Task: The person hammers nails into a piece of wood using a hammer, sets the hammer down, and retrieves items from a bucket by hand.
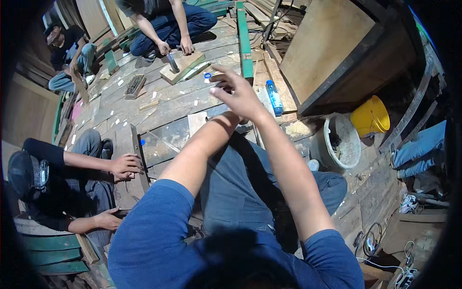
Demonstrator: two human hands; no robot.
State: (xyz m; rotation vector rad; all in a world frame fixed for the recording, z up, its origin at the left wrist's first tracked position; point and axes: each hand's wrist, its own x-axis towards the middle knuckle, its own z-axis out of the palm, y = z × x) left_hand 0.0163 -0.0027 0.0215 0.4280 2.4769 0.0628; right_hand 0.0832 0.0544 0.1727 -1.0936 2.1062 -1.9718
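My right hand (233, 94) is raised over the plank floor (163, 115), fingers loosely bent and apart, with nothing visible in it. My left forearm (202, 144) runs up beneath it; the left hand is hidden behind the right hand and wrist. Just beyond them lies a blue ring (207, 76). A pale board piece (196, 124) lies left of my wrists, and a blue plastic bottle (274, 99) lies to their right.
Co-workers sit at the top (173, 29), upper left (72, 53) and lower left (67, 183), among boards, one holding a tool over a block (190, 67). At right stand a white bucket (352, 149), yellow bucket (378, 114), large wooden panel (322, 53) and someone's legs (418, 149).
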